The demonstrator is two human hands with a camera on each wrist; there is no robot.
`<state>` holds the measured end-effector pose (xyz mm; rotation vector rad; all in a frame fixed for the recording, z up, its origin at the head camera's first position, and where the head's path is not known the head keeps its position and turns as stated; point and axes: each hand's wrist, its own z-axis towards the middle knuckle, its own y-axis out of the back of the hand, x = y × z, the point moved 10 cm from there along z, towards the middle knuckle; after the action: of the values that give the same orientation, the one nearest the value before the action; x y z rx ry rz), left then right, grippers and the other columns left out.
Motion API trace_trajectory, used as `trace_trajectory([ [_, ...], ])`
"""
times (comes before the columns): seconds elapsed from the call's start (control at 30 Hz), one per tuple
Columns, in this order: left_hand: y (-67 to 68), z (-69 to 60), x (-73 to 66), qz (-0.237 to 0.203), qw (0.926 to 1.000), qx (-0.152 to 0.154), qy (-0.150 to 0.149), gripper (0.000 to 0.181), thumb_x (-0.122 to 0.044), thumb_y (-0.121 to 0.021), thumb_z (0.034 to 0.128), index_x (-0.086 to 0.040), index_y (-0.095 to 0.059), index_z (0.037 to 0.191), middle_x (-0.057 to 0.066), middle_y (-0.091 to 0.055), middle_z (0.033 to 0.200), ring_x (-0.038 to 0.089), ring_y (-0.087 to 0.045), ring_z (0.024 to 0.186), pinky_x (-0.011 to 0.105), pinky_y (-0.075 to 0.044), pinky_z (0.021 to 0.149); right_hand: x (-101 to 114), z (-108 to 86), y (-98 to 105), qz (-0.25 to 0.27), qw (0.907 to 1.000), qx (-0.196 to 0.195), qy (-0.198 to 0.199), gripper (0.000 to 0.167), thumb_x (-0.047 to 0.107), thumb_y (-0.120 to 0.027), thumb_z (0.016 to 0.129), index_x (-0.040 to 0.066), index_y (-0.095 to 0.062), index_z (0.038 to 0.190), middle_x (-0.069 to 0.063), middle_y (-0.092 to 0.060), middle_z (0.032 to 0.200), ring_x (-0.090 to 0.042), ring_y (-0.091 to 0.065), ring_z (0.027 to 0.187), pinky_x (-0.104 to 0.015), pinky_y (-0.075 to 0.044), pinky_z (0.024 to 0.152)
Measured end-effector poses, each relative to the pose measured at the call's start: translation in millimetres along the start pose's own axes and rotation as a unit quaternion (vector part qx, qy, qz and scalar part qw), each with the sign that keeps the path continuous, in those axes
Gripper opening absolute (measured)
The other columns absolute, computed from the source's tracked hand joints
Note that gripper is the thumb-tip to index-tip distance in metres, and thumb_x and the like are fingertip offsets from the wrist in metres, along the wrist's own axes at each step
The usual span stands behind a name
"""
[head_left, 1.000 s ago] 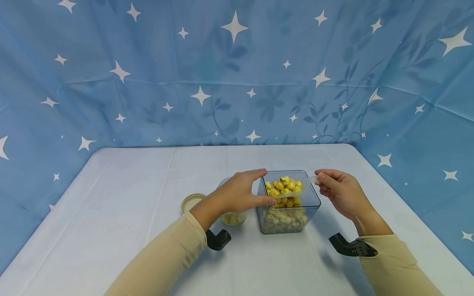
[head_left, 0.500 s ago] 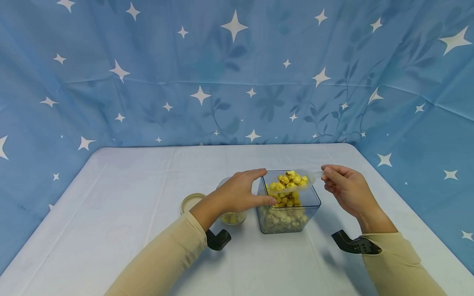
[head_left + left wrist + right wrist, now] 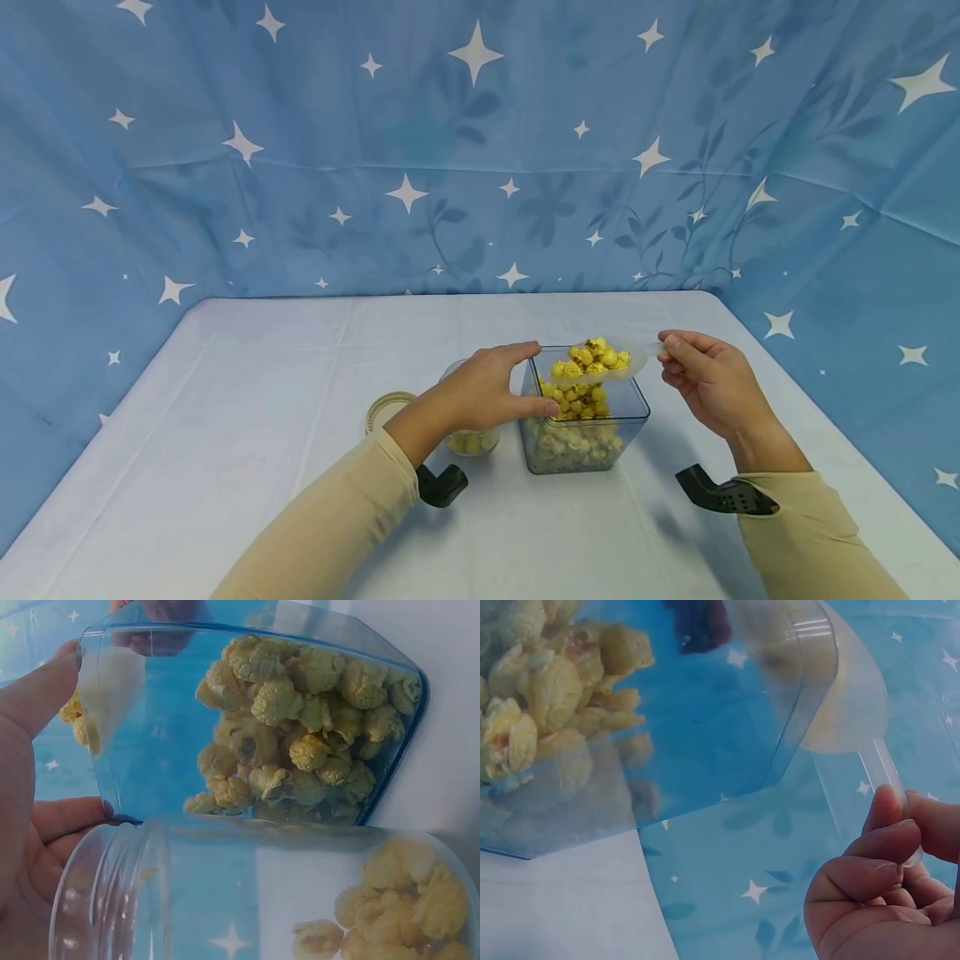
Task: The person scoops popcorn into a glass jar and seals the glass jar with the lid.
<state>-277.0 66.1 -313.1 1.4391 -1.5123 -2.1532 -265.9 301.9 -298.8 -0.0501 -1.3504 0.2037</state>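
Note:
A clear blue-tinted square container (image 3: 628, 406) holding yellow popcorn (image 3: 315, 712) stands upright on the table. My left hand (image 3: 483, 390) holds it by the rim, thumb on the near left corner and fingers at the far left one. My right hand (image 3: 703, 375) pinches the short handle of a translucent plastic scoop (image 3: 855, 705) between thumb and fingers. Heaped with popcorn (image 3: 592, 360), the scoop sits level just above the container's opening. Beneath my left wrist stands a clear round jar (image 3: 97, 900), partly hidden, with some popcorn at its bottom.
A round gold-rimmed lid (image 3: 387, 409) lies on the table left of the jar, partly covered by my left forearm. The white table (image 3: 262, 400) reaches back to a blue star-patterned curtain (image 3: 375, 125).
The scoop has come up out of the popcorn, filled, and moved slightly right with my right hand. My left hand has stayed on the container.

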Motion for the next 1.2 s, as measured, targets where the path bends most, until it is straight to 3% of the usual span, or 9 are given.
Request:
trace_trajectory([
  [0.4,5.0,-1.6,1.5,-0.011,0.9999,0.002,0.006,0.089,-0.056,-0.072,0.0875,-0.015,-0.035,0.157,0.002,-0.034,0.159,0.021,-0.032,0.145,0.043,-0.033,0.114,10.5,1.8,-7.8,0.004,0.9998,0.006,0.019,0.018,0.008,-0.055,0.103,0.008,-0.074,0.103,-0.001,-0.067,0.087,-0.011,-0.055,0.074,-0.018,-0.053,0.071],
  [0.73,25.3,-14.8,10.6,-0.039,0.9985,-0.038,-0.005,0.088,-0.051,-0.076,0.0866,-0.015,-0.036,0.156,0.001,-0.036,0.159,0.021,-0.031,0.146,0.045,-0.032,0.115,14.8,9.1,-22.7,-0.001,0.9997,0.008,0.024,0.021,0.005,-0.054,0.104,0.008,-0.074,0.102,-0.001,-0.067,0.086,-0.012,-0.052,0.073,-0.019,-0.050,0.069],
  [1.2,46.0,-36.9,37.0,-0.051,0.9950,-0.085,0.005,0.087,-0.051,-0.077,0.0843,-0.016,-0.040,0.155,0.001,-0.040,0.156,0.023,-0.033,0.145,0.050,-0.033,0.113,17.9,18.6,-54.0,-0.009,0.9990,0.039,0.022,0.022,0.006,-0.053,0.104,0.010,-0.075,0.100,0.000,-0.067,0.085,-0.011,-0.054,0.073,-0.020,-0.049,0.067],
])
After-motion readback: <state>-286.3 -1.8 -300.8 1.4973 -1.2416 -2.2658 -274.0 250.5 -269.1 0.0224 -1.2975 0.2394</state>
